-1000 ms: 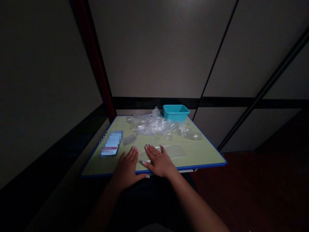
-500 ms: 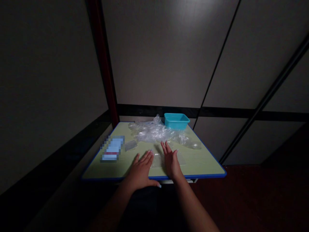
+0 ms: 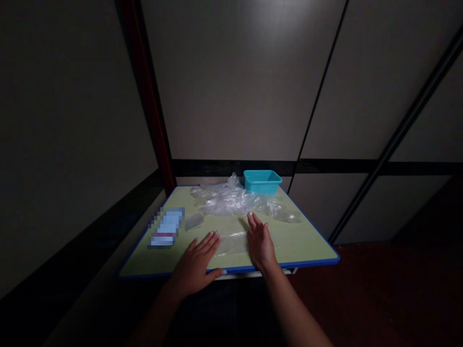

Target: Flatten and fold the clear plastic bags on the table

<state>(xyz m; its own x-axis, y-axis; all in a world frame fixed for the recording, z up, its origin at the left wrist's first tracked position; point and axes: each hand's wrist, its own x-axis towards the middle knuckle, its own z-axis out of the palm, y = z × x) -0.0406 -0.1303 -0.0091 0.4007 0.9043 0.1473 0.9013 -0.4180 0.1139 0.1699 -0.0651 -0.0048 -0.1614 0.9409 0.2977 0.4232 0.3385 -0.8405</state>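
Observation:
A clear plastic bag point(image 3: 231, 244) lies flat near the front edge of the pale green table point(image 3: 307, 246). My left hand point(image 3: 197, 262) rests palm down with its fingers stretched out, at the left end of the bag. On the bag's right part stands my right hand point(image 3: 261, 243), turned on its edge with the fingers extended and the palm facing left. Neither hand grips anything. Part of the bag is hidden behind the right hand. Farther back spreads a crumpled heap of clear plastic bags point(image 3: 231, 197).
A turquoise plastic basin point(image 3: 262, 185) stands at the back right, by the wall panels. A small folded piece of clear plastic point(image 3: 194, 221) lies left of the heap. At the table's left is a blurred-out, phone-like flat object point(image 3: 167, 229).
My left hand has slid left and toward me, away from the right hand, baring more of the flat bag. My right hand has shifted slightly, still on edge. The view has moved a little.

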